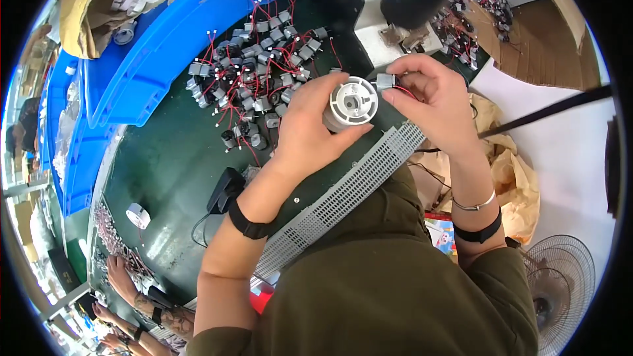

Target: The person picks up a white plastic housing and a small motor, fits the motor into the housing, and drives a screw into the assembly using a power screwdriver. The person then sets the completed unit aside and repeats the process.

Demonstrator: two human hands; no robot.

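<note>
My left hand is closed round a white round plastic housing, its open ribbed face turned up. Between the thumb and fingers of my right hand is a small silver motor with a red wire, held just right of the housing's rim. The motor's shaft side points toward the housing; whether they touch I cannot tell. Beyond my left hand, a heap of small motors with red wires lies on the dark green table.
A blue bin with white housings borders the table at left. Along my edge runs a perforated grey strip. A black adapter sits by my left wrist. Another person's hand works at lower left. A fan stands at lower right.
</note>
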